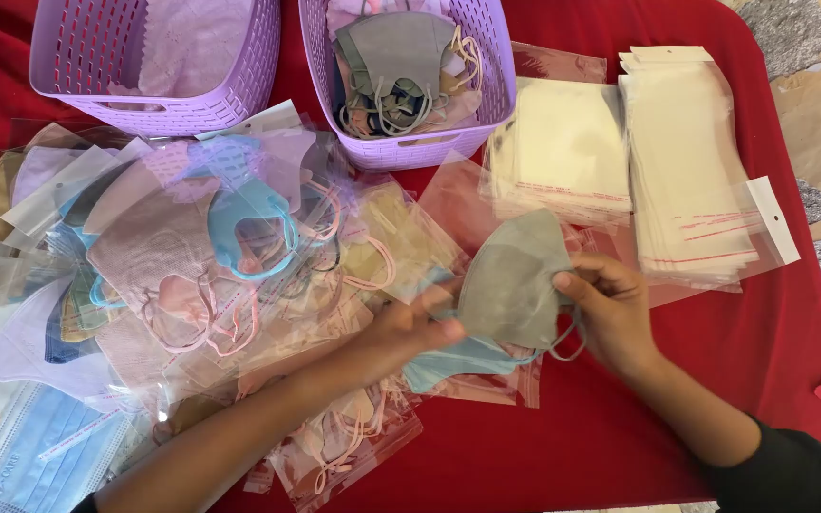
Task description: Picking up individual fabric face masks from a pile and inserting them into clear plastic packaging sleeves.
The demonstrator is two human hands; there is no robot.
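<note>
Two bare hands hold one grey folded fabric face mask (515, 277) above a red cloth-covered table (620, 427). The left hand (410, 328) pinches the mask's left edge between thumb and fingers, closed tight on the fabric; the right hand (610, 304) grips its right edge, thumb pressed on top and fingers curled beneath, with a grey ear loop (567, 344) hanging below. The mask sits just in front of the person, over a light blue mask in a clear bag (458, 361).

Two lilac plastic lattice baskets stand at the far edge: the left basket (154, 104) holds pale pink cloth, the right basket (401, 147) a heap of loose grey and beige masks. Two stacks of empty clear plastic sleeves lie to the right, one shorter stack (563, 152) and one taller stack (691, 161). To the left spreads a pile of bagged masks (192, 266) in pink, blue, beige and white, too overlapped to count.
</note>
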